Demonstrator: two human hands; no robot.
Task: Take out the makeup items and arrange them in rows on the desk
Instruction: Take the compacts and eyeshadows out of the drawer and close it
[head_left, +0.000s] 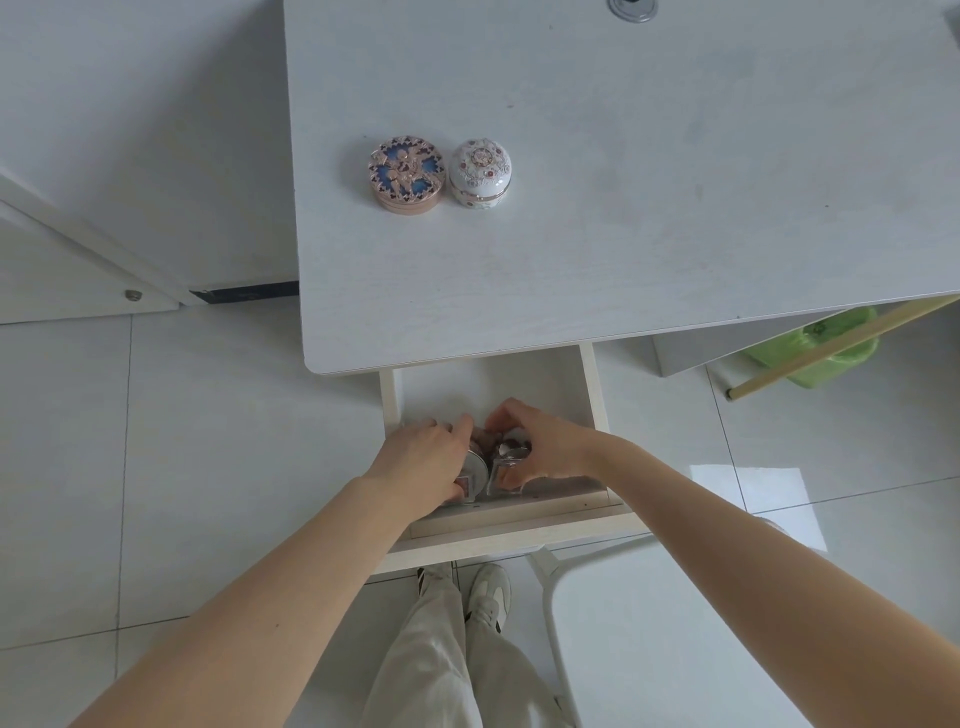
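Two makeup items stand side by side on the white desk (623, 208): a round compact with a blue and rose-gold lid (407, 174) and, to its right, a white domed jar with red dots (480, 173). Below the desk's front edge the drawer (592, 384) is pulled out. Inside it my left hand (421, 457) grips a round silver-lidded jar (475, 467). My right hand (540, 441) grips a second silvery jar (506, 462) right beside it. My fingers cover most of both jars.
A white chair (649, 639) stands at the lower right, close to the drawer front. A green bin (826, 353) and a wooden stick (831, 348) lie under the desk's right side. A metal cable grommet (632, 8) sits at the desk's far edge. My feet stand below the drawer.
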